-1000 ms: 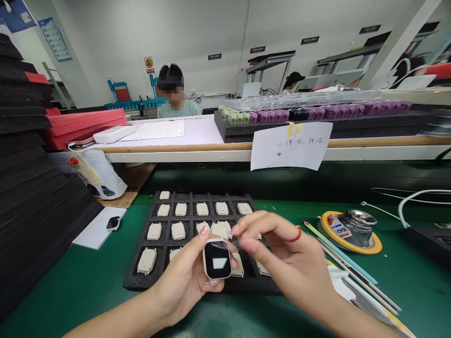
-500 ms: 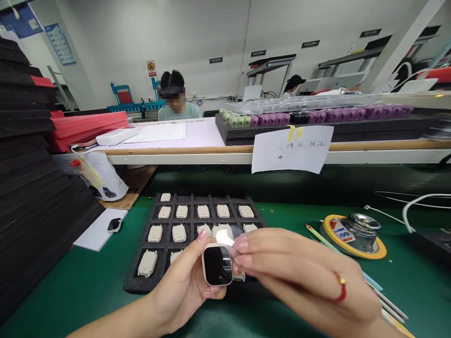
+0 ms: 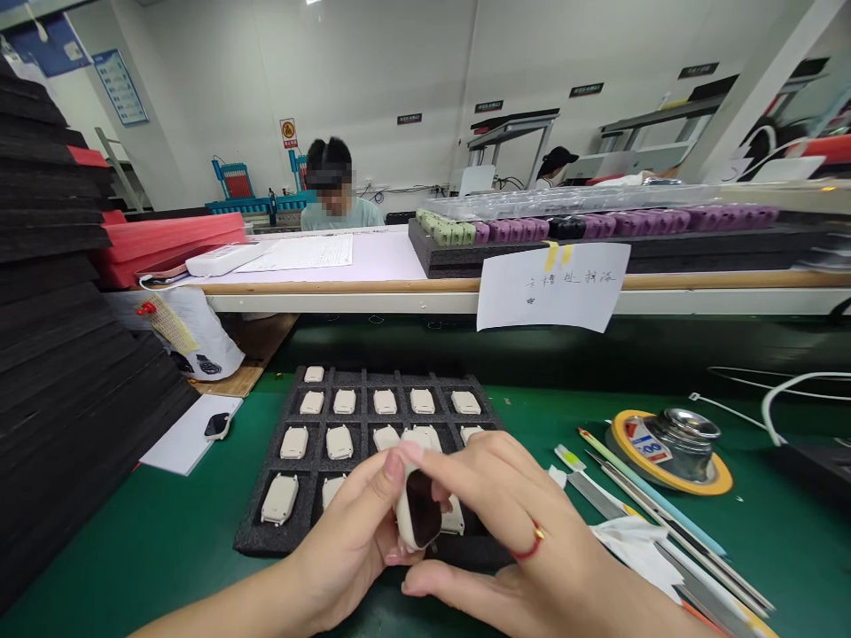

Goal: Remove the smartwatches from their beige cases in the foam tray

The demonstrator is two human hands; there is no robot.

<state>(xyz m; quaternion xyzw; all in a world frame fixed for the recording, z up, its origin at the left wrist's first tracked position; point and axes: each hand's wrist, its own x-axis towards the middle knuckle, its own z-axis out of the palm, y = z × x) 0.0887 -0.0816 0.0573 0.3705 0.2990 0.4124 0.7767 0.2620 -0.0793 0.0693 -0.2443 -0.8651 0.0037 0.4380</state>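
My left hand is closed around a smartwatch body with a dark screen and a pale cream case, tilted so that the screen faces right. Its thumb lies along the upper edge of the case. My right hand reaches over from the right, with the index fingertip on the top of the watch and other fingers beside the screen. The right thumb is stretched out below, apart from the watch. Behind both hands lies a black foam tray holding several cream watch cases in separate compartments; my hands hide some of them.
Right, files and thin tools, a white cloth and a metal-topped jar lie on the green mat. Left stand stacked black foam sheets and a white pad bearing another watch. A shelf crosses ahead; a person sits beyond.
The watch has turned from facing me to facing right. My right hand has moved left and down onto it, its thumb now spread; the shiny piece at its fingertips no longer shows.
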